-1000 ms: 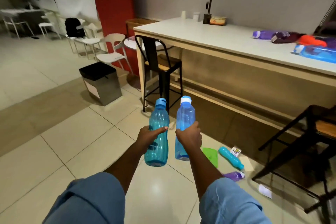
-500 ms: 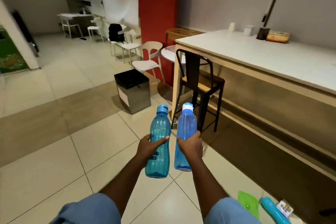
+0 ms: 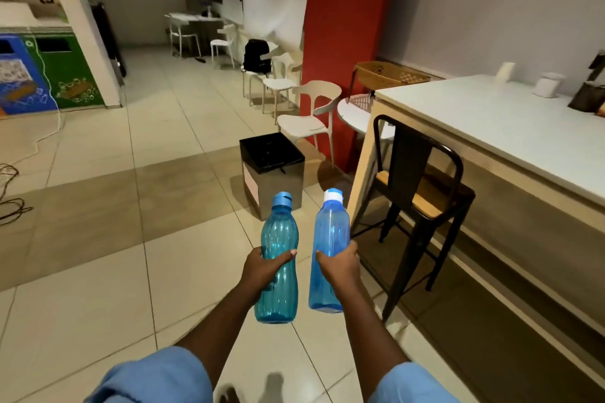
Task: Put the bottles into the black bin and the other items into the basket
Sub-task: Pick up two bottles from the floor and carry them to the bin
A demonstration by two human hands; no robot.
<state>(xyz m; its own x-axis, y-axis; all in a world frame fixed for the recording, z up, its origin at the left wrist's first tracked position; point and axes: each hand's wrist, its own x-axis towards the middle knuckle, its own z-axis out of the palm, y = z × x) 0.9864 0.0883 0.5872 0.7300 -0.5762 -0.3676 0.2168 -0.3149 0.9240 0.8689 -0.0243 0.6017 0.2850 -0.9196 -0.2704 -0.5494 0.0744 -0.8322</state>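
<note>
- Grips a teal bottle (image 3: 278,235) in the left hand (image 3: 263,268), fingers (image 3: 285,254) curled round its waist and thumb laid across the front. Holds it upright, cap toward 12 o'clock.
- Grips a blue bottle with a white cap (image 3: 330,232) in the right hand (image 3: 340,268), fingers (image 3: 322,254) wrapped round the lower middle. Keeps the long axis near upright, leaning slightly toward 1 o'clock.
- Carries the two side by side, the blue one at 3 o'clock of the teal one, close but apart.
- Counts two bottles, one per hand, with no spare fingers for anything more.
- Shows the black bin (image 3: 281,188) on the floor at 12 o'clock of both hands, beyond the caps and clear of them. Leaves it hard to tell whether the dark top is open or covered.
- Puts the left hand marginally nearer, judging by the bin's place just toward 11 o'clock of the gap between the bottles.
- Reads as the carrying step, and calls for closing in on the bin, then lowering each bottle in, probably the teal one first.
- Passes a black stool (image 3: 415,173) at 2 o'clock, tucked against the table (image 3: 491,121).
- Places the basket (image 3: 389,73) at 1 o'clock, past the bin, beside the table's far end.
- Counts one bin and one basket.
</note>
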